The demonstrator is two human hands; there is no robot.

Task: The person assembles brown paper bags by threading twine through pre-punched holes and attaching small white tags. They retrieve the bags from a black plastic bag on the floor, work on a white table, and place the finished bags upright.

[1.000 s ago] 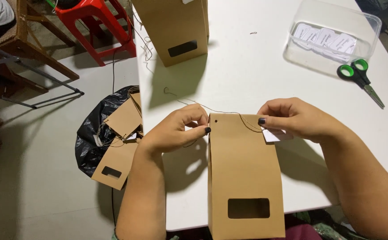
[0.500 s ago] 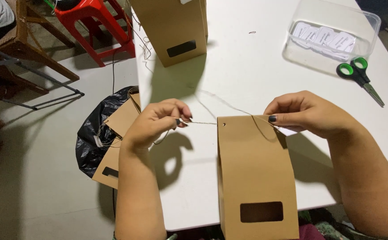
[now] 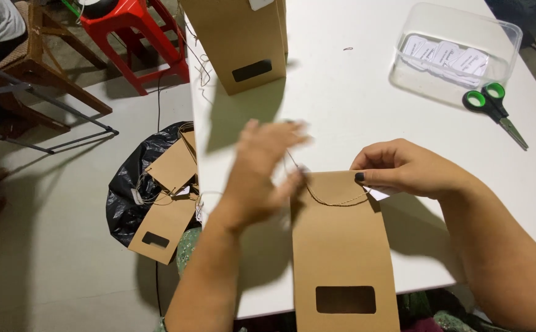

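A flat brown paper bag [image 3: 341,246] with a rectangular window lies on the white table [image 3: 354,117], hanging over its near edge. My right hand [image 3: 403,169] pinches the bag's top right corner, where a small white tag [image 3: 379,195] peeks out. A thin brown string [image 3: 335,200] loops across the top of the bag and runs up toward my left hand [image 3: 262,175]. That hand hovers at the bag's top left corner, blurred by motion, with its fingers spread. Whether it holds the string is unclear.
Another brown window bag [image 3: 243,43] stands at the table's far side. A clear plastic box [image 3: 501,37] of white tags and green-handled scissors [image 3: 494,106] lie at the right. On the floor to the left are a black sack [image 3: 126,197] with more bags, a red stool [image 3: 133,31] and a wooden chair [image 3: 46,74].
My left hand pulled the string out to the left, then swung back up toward the bag's top edge. The bag slid slightly toward me. My right hand kept its pinch.
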